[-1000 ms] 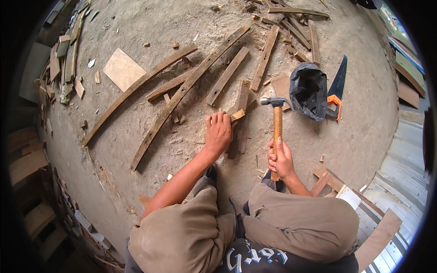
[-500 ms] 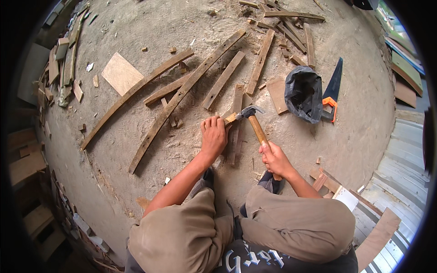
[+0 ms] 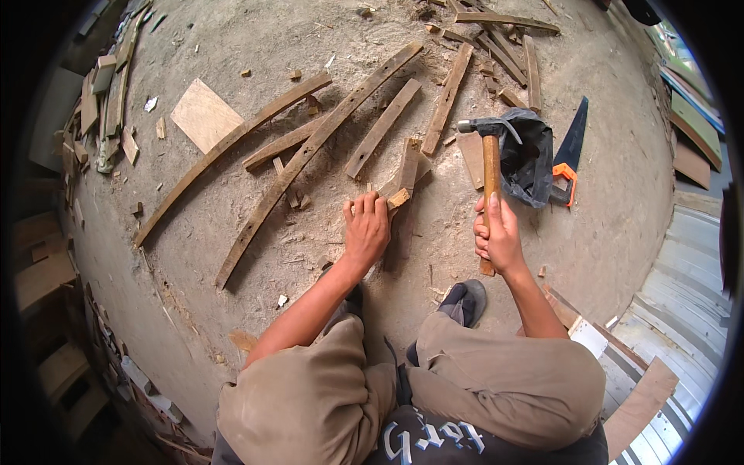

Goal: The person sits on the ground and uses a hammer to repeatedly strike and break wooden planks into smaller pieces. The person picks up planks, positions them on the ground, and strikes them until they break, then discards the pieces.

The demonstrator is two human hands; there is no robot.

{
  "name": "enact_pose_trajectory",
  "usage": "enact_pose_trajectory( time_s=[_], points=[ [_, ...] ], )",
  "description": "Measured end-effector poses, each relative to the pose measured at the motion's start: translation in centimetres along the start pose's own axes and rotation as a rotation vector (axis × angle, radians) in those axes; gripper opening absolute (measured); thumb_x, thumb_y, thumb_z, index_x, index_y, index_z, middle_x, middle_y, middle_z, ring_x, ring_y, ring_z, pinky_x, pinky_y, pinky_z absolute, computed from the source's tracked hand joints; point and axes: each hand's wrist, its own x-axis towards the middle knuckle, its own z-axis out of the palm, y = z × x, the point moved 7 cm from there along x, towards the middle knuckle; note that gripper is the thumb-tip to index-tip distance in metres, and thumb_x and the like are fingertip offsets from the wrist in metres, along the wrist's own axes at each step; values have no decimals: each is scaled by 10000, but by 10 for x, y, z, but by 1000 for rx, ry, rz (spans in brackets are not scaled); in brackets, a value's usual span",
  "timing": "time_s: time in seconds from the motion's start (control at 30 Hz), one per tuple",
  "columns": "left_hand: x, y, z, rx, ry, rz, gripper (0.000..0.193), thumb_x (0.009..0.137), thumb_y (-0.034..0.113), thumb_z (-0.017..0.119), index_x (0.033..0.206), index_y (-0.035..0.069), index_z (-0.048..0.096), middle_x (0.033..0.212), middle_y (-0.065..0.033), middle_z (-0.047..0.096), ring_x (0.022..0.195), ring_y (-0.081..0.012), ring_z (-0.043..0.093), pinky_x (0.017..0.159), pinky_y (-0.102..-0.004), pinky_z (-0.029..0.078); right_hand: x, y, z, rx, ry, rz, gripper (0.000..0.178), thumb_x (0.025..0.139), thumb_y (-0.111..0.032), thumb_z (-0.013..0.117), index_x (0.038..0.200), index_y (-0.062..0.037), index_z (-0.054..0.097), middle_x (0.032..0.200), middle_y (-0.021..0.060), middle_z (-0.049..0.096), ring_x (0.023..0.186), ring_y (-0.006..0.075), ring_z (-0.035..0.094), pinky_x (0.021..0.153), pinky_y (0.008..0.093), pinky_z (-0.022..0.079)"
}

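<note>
My right hand (image 3: 500, 235) is wrapped round the wooden handle of a claw hammer (image 3: 491, 163), which is raised upright with its head partly in front of a black plastic bag. My left hand (image 3: 367, 226) is closed over a short wooden block (image 3: 398, 198); its fingers cover most of the block, and one pale end sticks out to the right. Beneath that block lies a longer wooden strip (image 3: 407, 167), which runs away from me on the ground. Where exactly the block touches the strip is hard to make out.
Several long wooden strips (image 3: 318, 139) lie across the ground ahead. A black plastic bag (image 3: 535, 174) stands at the right, beside a handsaw (image 3: 572, 139) with an orange handle. A thin wood panel (image 3: 205, 116) lies at the left. Corrugated metal sheeting (image 3: 659, 310) is at far right.
My right hand has lifted the hammer up and to the right, away from the block it was touching. My left hand stays on the block.
</note>
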Motion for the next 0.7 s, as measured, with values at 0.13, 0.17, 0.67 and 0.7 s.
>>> enact_pose_trajectory(
  time_s=[0.13, 0.17, 0.67, 0.7],
  points=[
    [-1, 2, -3, -26, -3, 11, 226, 924, 163, 569, 1108, 41, 523, 1135, -130, 542, 1099, -283, 499, 979, -463, 309, -10, 25, 11, -232, -144, 197, 378, 1065, -435, 343, 987, -83, 456, 635, -43, 388, 434, 20, 315, 382, 206, 308],
    [-2, 1, -4, -32, -5, 17, 234, 924, 169, 582, 1106, 33, 524, 1127, -133, 547, 1088, -286, 504, 969, -456, 314, -13, 33, 13, -322, -213, 312, 375, 1066, -433, 341, 983, -84, 454, 635, -44, 388, 433, 20, 314, 382, 205, 308],
    [-3, 1, -1, -52, -19, -5, 234, 923, 178, 562, 1112, 44, 523, 1142, -130, 546, 1140, -290, 492, 999, -503, 305, -10, 13, 12, -86, -13, -8, 380, 1056, -437, 375, 983, -77, 474, 619, -55, 381, 476, 18, 359, 400, 198, 315],
    [-1, 4, -3, -48, 0, 12, 235, 916, 171, 572, 1108, 44, 522, 1141, -130, 545, 1125, -287, 495, 993, -496, 307, -6, 11, 13, -75, 2, -68, 381, 1056, -438, 375, 985, -77, 473, 620, -56, 380, 472, 18, 357, 398, 199, 312]
  ],
)
